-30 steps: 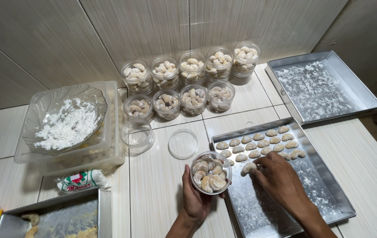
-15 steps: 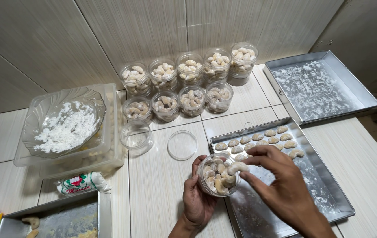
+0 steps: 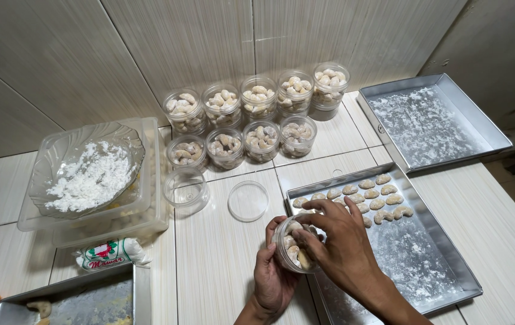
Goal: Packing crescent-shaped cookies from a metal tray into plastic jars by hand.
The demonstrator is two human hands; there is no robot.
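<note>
Two hands at one clear jar (image 3: 291,248) of cookies: left hand (image 3: 273,278) cups it from below at the bench's (image 3: 221,265) front edge; right hand (image 3: 341,241) covers its mouth, fingers curled, beside the floured tray (image 3: 417,265). Nine filled jars (image 3: 251,114) stand behind.

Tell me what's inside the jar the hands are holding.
The clear jar holds pale crescent cookies. The right hand covers its opening and the left hand cups its underside, hiding how full it is.
</note>
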